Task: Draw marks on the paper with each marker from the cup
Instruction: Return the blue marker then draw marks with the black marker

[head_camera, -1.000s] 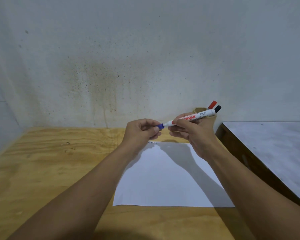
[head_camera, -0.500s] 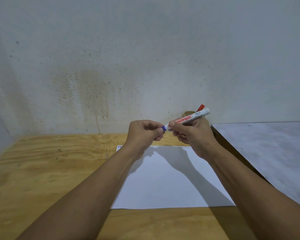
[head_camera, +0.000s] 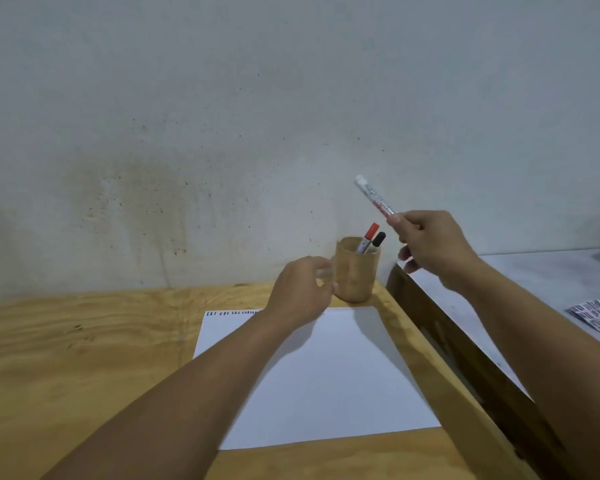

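two hands over the bench (head_camera: 84, 358): right hand (head_camera: 433, 251) gripped one white marker (head_camera: 374, 195), left hand (head_camera: 302, 292) loosely curled beside one cup (head_camera: 356, 275) holding two markers (head_camera: 371, 237); one paper (head_camera: 326, 382) at center.

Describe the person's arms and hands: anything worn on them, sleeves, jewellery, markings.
Both forearms are bare, with no sleeves in view. The left hand and right hand wear no gloves; no rings, watch or bracelets show on the sides visible. No markings are visible. The arms enter from the bottom edge.
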Motion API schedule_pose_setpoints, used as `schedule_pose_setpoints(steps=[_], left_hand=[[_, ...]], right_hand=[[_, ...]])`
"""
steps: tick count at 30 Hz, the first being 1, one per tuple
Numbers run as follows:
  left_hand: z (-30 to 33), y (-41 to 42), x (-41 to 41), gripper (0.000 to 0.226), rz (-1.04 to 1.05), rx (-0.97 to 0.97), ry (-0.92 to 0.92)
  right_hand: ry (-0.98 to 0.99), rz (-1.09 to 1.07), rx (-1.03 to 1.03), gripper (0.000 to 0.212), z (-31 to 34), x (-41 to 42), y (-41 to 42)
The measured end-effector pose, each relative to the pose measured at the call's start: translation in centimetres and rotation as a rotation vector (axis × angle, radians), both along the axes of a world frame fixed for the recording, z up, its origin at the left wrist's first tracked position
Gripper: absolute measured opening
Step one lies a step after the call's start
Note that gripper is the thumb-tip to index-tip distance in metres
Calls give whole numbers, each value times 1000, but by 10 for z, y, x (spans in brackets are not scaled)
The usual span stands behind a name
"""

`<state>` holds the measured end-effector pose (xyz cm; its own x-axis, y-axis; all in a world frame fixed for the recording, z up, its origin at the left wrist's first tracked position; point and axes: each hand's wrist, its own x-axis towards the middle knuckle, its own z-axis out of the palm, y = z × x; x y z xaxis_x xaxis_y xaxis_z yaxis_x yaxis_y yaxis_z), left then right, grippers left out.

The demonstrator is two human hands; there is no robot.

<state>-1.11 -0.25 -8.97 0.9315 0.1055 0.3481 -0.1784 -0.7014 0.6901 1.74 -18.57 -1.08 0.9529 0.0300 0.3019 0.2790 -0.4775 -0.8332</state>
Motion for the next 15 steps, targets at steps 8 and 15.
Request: schedule_pose_setpoints(steps=[8,15], left_hand=[[18,-15,25,54,-126,341,-97],[12,-17,35,41,-121,405,-88]], right_hand=[[-73,-56,-495,24,43,49,-11],[-160,-19,-507,31,30,73,15]])
